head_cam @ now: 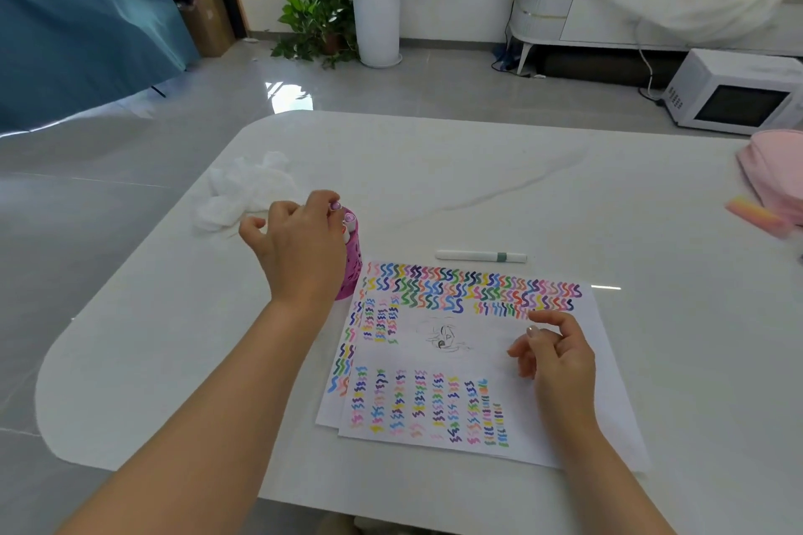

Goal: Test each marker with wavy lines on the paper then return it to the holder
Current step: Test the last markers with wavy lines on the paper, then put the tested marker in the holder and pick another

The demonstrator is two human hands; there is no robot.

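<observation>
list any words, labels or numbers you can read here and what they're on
None can be read.
The paper bears only wavy lines and a faint sketch.
The loose marker on the table shows no legible label.
The microwave keypad is too small to read.

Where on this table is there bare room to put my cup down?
Bare table stretches beyond the loose marker, and right of the paper toward the pink fabric. Also the near-left corner, this side of the tissue. Crowded around the holder, where the left hand pinches a purple-capped marker.
</observation>
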